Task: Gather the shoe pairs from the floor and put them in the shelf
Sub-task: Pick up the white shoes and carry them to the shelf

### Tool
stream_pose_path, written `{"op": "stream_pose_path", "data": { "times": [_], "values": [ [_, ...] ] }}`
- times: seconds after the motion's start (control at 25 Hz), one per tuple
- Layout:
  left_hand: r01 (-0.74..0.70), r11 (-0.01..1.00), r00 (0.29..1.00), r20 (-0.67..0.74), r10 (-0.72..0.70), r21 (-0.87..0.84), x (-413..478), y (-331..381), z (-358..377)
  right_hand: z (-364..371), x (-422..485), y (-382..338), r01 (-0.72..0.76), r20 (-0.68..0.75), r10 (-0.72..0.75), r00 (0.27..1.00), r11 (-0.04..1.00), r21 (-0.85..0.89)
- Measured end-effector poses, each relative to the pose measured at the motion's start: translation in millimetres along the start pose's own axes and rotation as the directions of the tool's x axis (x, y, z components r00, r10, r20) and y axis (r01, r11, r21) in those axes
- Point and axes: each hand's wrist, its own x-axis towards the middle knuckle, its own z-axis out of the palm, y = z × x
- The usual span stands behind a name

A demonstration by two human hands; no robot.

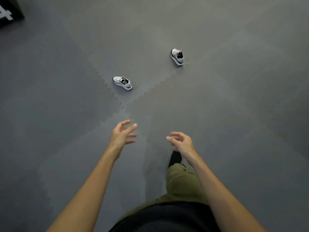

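Two white-and-black sneakers lie apart on the grey floor ahead of me. One sneaker [122, 83] sits left of centre, its toe pointing left. The other sneaker [177, 56] sits farther away to the right, its toe pointing away. My left hand [122, 133] reaches forward with its fingers spread and relaxed, holding nothing, well short of the near sneaker. My right hand [180, 142] is held out beside it with loosely curved fingers, also empty. No shelf is in view.
The floor is made of grey interlocking foam mats [66, 114]. A dark box with a white mark [8, 12] stands at the far left corner. My own leg in olive trousers and a black-socked foot [175, 158] steps forward below my right hand.
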Motion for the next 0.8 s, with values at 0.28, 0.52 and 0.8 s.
{"op": "stream_pose_path", "data": {
  "times": [0.28, 0.52, 0.8],
  "values": [
    [0.100, 0.993, 0.987, -0.122, -0.108, -0.068, 155, 90, 31, -32, 207, -192, 0.138, 0.089, -0.125, 0.988, 0.980, -0.147],
    [0.180, 0.969, 0.966, -0.153, -0.206, -0.168, 337, 138, 45, -28, 372, -300, 0.115, 0.150, -0.083, 0.985, 0.970, -0.213],
    [0.361, 0.927, 0.912, -0.171, -0.374, -0.103, 543, 202, 62, -14, 553, -372, -0.078, 0.116, 0.106, 0.988, 0.972, -0.223]
  ]
}}
